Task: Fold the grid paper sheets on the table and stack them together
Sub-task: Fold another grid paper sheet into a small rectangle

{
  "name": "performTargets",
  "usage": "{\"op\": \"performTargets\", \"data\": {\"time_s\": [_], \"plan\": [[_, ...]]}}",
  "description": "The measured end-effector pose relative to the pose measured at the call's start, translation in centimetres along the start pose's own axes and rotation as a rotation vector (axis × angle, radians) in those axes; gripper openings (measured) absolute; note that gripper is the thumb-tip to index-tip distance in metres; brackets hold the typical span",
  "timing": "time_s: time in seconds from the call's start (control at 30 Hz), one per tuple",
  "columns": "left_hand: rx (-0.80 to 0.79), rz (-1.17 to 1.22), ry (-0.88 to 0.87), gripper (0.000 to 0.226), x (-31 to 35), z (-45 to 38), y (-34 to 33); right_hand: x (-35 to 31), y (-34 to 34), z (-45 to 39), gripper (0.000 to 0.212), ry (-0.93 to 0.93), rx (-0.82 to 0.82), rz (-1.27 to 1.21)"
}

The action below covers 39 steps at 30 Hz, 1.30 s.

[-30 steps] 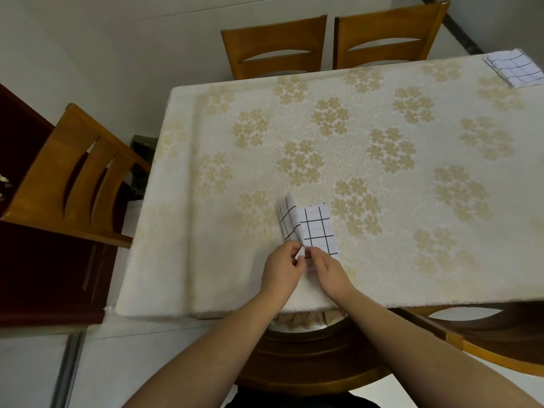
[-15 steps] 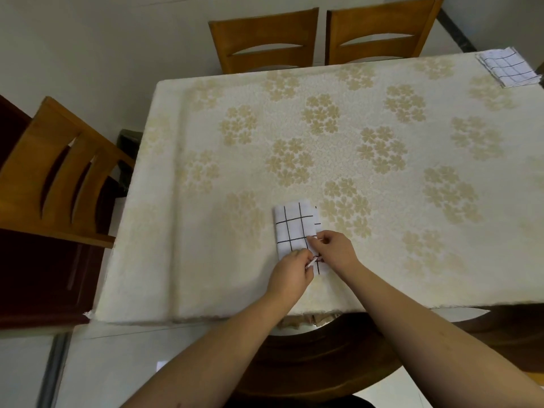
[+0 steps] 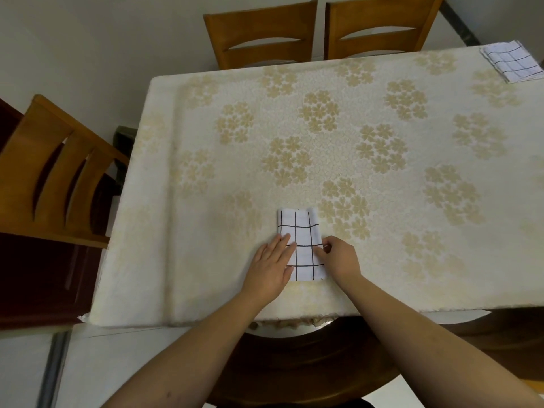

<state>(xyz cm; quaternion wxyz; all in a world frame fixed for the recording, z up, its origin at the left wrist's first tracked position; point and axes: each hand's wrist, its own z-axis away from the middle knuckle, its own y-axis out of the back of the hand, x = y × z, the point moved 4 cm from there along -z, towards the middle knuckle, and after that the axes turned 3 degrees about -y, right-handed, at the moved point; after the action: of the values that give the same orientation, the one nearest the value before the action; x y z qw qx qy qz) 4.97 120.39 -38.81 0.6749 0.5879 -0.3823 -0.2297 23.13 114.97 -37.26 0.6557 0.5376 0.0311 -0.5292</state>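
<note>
A folded white grid paper sheet (image 3: 301, 231) with black lines lies flat near the table's front edge. My left hand (image 3: 272, 265) presses straight fingers onto its left side. My right hand (image 3: 338, 256) has curled fingers pinching the sheet's right edge. A stack of folded grid paper (image 3: 512, 61) sits at the far right corner of the table.
The table (image 3: 353, 148) wears a cream cloth with gold flower prints. Two wooden chairs (image 3: 321, 30) stand at the far side and one wooden chair (image 3: 50, 172) at the left. A dark round chair back (image 3: 294, 363) is below the near edge.
The sheet's raised flap has been folded down flat into a narrower rectangle. My left hand went from pinching the near edge to lying flat on the paper.
</note>
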Motion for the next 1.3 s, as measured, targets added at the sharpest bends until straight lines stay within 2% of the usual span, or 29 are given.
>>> {"op": "performTargets", "data": {"time_s": [0.23,0.77,0.93,1.0,1.1,1.2,1.3], "plan": [[-0.082,-0.098,-0.021,0.056,-0.8,-0.7,-0.6,0.1,-0.1,-0.4,0.011,-0.004,0.043,0.008],[-0.101,-0.109,-0.037,0.057,-1.5,-0.7,-1.2,0.7,-0.5,-0.6,0.009,0.012,0.136,-0.009],[-0.106,-0.110,-0.053,0.057,-1.6,-0.8,-1.3,1.0,-0.7,-0.4,0.024,-0.003,0.186,-0.032],[-0.109,-0.115,-0.052,0.058,-1.6,-0.9,-1.3,0.6,-0.5,-0.1,0.031,0.079,0.281,0.003],[-0.111,-0.114,-0.064,0.057,-1.5,-0.9,-1.4,-1.1,-0.8,1.4,0.029,0.338,0.410,0.129],[-0.109,-0.098,-0.073,0.057,-1.5,-1.0,-1.2,-2.5,-2.5,3.3,0.034,0.511,0.393,0.198],[-0.104,-0.097,-0.085,0.057,-1.5,-1.1,-1.0,-1.6,-5.0,4.4,0.047,0.549,0.268,0.212]]}}
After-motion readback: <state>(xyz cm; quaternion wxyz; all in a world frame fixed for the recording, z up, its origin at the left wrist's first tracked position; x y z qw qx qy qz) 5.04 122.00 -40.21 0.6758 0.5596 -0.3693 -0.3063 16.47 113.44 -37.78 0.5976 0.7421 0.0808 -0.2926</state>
